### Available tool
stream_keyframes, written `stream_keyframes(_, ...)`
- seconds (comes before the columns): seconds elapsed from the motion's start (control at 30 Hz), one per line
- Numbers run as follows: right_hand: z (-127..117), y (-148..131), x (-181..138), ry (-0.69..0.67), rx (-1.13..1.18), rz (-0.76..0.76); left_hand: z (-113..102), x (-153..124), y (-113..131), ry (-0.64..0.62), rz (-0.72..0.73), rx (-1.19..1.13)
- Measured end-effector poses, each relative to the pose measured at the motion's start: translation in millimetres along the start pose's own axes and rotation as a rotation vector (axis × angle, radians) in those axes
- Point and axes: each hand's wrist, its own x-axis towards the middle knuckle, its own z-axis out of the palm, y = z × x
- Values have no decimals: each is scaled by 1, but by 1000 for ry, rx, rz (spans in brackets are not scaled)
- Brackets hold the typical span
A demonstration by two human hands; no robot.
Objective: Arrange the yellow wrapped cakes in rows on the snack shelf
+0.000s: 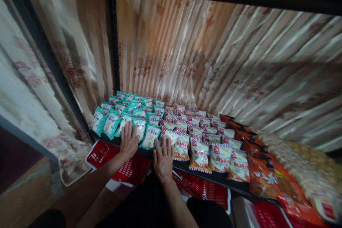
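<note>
Rows of small teal-and-white snack bags (150, 136) stand on the left part of a dark shelf. Beside them to the right are rows of white snack bags (200, 154) with red print and striped edges. My left hand (129, 140) lies against the front row of teal bags, fingers stretched out and partly covering two of them. My right hand (163, 157) is flat with fingers apart, resting against the front white bags where the two kinds meet. Neither hand grips a bag.
Orange snack bags (263, 175) and clear-wrapped packs (300, 164) fill the shelf's right side. Below the shelf are red plastic baskets (130, 169). Floral curtains (187, 50) hang behind and at the left, with a dark metal post (113, 42) at the corner.
</note>
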Motion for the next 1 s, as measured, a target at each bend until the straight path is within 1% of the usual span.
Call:
stream_keyframes(0.17,-5,9,-4,-10,-4,123,-5,-8,29,-16,123,-15)
stream_keyframes(0.3,-5,19,-1,-32,47,118,-5,-21,53,-64,252,-1)
stream_keyframes(0.37,-5,22,0,-37,78,91,-3,-26,61,-76,256,22)
stream_keyframes(0.5,-9,26,1,-45,107,46,-2,-27,70,-86,217,59)
stream_keyframes(0.63,-13,29,-4,-47,102,29,-4,-29,80,-84,200,63)
stream_keyframes(0.77,-14,31,-9,-29,73,29,-3,-38,93,-71,203,41)
stream_keyframes(0.9,-19,36,-10,-19,18,81,5,-44,108,-90,224,22)
stream_keyframes(1.0,-22,43,-10,-47,-16,143,14,-44,118,-103,247,4)
